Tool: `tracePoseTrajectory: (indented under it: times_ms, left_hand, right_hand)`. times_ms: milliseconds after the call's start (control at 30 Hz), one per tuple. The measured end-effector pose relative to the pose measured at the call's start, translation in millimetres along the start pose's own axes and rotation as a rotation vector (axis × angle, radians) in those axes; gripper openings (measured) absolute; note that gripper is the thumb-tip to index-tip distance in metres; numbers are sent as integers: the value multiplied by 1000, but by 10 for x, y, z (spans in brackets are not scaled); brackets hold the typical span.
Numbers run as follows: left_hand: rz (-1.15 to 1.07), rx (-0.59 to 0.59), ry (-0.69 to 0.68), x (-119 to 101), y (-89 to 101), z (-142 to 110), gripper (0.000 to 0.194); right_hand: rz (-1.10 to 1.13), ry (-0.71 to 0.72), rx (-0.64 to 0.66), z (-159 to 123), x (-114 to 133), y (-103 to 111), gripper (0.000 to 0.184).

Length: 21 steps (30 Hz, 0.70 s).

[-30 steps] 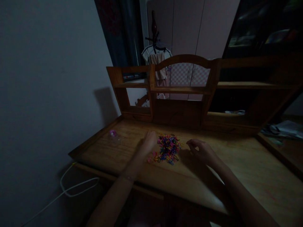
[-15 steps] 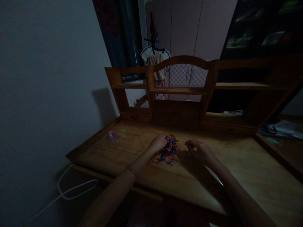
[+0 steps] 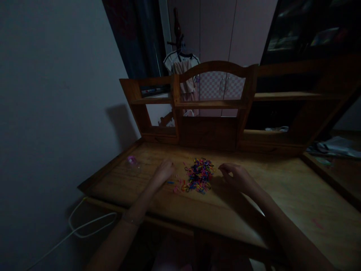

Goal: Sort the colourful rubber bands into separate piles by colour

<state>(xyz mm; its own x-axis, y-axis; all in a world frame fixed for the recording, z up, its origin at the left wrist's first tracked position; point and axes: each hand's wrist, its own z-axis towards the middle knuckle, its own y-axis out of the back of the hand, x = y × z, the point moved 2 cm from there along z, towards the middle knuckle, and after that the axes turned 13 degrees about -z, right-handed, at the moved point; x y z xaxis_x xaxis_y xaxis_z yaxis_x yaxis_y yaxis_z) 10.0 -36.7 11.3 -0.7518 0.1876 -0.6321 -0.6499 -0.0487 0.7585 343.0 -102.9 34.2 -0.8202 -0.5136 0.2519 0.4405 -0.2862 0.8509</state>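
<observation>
1. Thin, curled pink and red pieces (image 3: 180,187) are lying loose on the grained wooden desk (image 3: 225,214).
2. Behind them, a tangled multicoloured pile (image 3: 200,175) of small loops is sitting between the separated hands.
3. The left hand (image 3: 164,171) is curling clear of the pile it was touching half a second ago; the right hand (image 3: 234,175) is pinching just beside it. I cannot tell whether either is holding anything.
4. A purple-topped transparent container (image 3: 131,160) is lying farther left.
</observation>
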Motion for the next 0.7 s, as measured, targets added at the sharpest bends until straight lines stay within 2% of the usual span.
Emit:
tracePoseTrajectory:
  times_ms: [67,167,267,367,467,533,600,667,700]
  left_hand:
    - [-99,20,-18,-90,-207,65,31]
    - [-261,90,-88,-411,-531,117,36]
    - [-381,117,-126,-687,-659,58,37]
    - [-346,45,-167,-712,-466,-90,34]
    - [-97,6,-148,-489,-85,-318,32]
    - [29,102,-80,-277,143,-502,29]
    - [47,229,44,-78,291,-670,28]
    - [15,281,62,26,347,-762,28]
    - [-2,288,29,34,337,-767,28]
  right_hand:
    - [-4,-8,6,-1,-3,-18,22]
    - [-6,-12,10,-7,-38,-40,22]
    - [-2,-6,20,-12,-73,-43,21]
    - [-11,-14,24,-11,-78,-32,21]
    - [-20,-14,9,-6,-46,-14,22]
    - [-22,-4,11,-2,-13,-5,22]
    - [-24,-5,25,2,17,-3,22]
    - [-26,-16,34,5,33,-13,22]
    - [-28,-20,36,5,35,-21,22]
